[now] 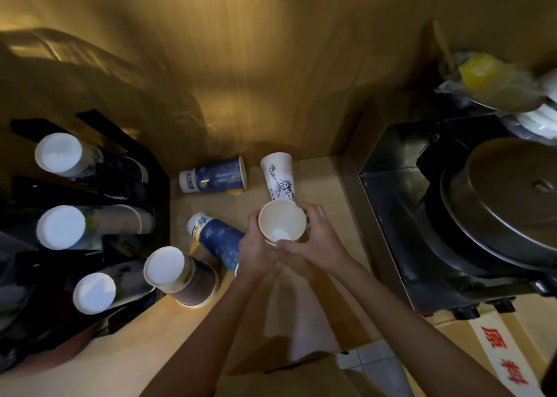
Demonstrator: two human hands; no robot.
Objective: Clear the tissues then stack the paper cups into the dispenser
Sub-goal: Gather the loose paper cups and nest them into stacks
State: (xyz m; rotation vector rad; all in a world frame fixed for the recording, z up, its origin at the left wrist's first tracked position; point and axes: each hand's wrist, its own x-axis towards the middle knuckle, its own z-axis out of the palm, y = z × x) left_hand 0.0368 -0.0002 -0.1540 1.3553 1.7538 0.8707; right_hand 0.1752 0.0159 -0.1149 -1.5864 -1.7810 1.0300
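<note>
Both hands met over the wooden counter [156, 330], holding one upright paper cup [282, 222] between them with its open mouth facing the camera. The left hand [256, 253] wrapped the cup's left side, its fingers [252, 230] curled shut against the wall. The right hand [319, 240] cupped the right side and the base, fingers [312, 212] closed round the rim edge and the thumb lying across the front.

Just beyond the right fingers lay a white cup with a statue drawing [278, 179], on its side and touching the held cup. Beyond the left fingers, well apart, a blue cup [212, 174] lay on its side. Another blue cup [215, 240] lay tipped right beside the left fingers, partly under the left hand. Nearer the person and left of the left fingers, a short stack of cups [180, 276] stood upside down. Farther left, the black dispenser [120, 185] held three rows of cups, their white bottoms facing up.
</note>
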